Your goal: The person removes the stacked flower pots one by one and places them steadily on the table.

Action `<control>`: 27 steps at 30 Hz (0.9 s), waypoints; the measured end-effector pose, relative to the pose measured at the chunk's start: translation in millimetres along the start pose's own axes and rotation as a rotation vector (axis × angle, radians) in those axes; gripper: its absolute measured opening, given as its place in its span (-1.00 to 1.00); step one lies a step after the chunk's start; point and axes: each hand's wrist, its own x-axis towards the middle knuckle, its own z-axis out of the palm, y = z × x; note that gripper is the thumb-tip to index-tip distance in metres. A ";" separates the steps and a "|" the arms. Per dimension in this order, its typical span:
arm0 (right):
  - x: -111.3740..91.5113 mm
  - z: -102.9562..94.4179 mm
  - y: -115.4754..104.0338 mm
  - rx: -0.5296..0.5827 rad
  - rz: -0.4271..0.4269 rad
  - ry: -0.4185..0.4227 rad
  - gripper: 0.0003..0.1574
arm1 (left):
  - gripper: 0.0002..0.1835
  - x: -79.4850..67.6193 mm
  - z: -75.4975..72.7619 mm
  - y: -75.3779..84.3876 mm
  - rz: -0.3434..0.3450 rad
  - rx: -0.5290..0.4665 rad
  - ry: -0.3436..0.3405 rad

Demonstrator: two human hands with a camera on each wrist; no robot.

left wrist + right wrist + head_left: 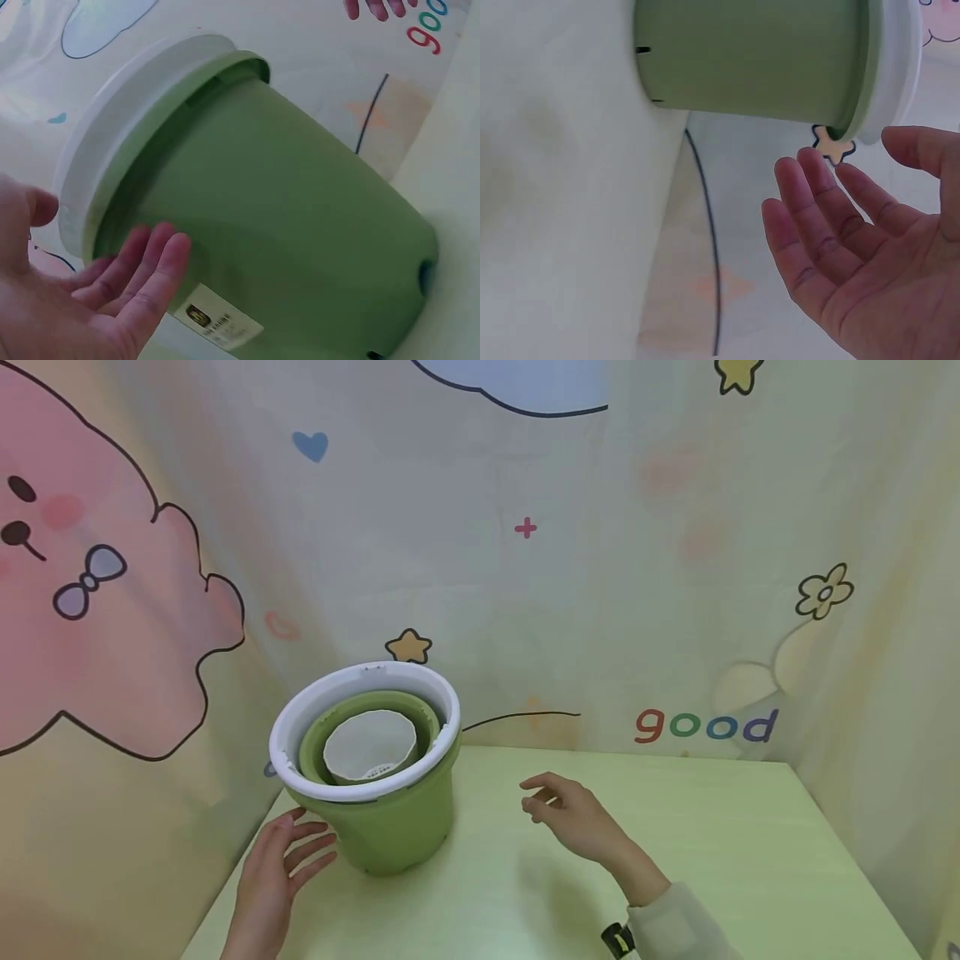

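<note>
A large green flowerpot (397, 831) with a wide white rim (282, 752) stands upright on the left part of the table. Nested inside it are a smaller green pot (311, 752) and a white inner pot (371, 739) with holes in its bottom. Just left of the big pot is my left hand (273, 877), fingers spread close to its side under the rim; whether they touch cannot be told. A label (217, 319) sticks to the pot near those fingers. My right hand (577, 818) hovers over the table to the pot's right, fingers loosely bent, holding nothing.
The pale green table (675, 835) reaches back to a printed cloth (570, 610) hung behind it. More of that cloth, with a pink cartoon animal (112, 635), hangs along the left side. A dark band (618, 939) shows near the right sleeve (678, 927).
</note>
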 end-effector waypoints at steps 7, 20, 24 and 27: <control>26.6 -10.5 -48.3 -0.052 -0.106 -0.039 -0.59 | -0.61 18.4 11.4 12.5 -0.057 -0.178 0.127; 78.0 -6.7 -125.1 -0.188 -0.196 -0.075 -0.62 | -0.69 52.1 38.1 14.9 0.021 -0.066 0.424; 95.6 8.1 -143.4 -0.294 -0.231 -0.116 -0.60 | -0.67 58.7 42.2 10.3 0.061 -0.053 0.482; 108.7 21.3 -152.2 -0.426 -0.250 -0.132 -0.58 | -0.65 60.3 41.4 7.8 0.076 -0.052 0.504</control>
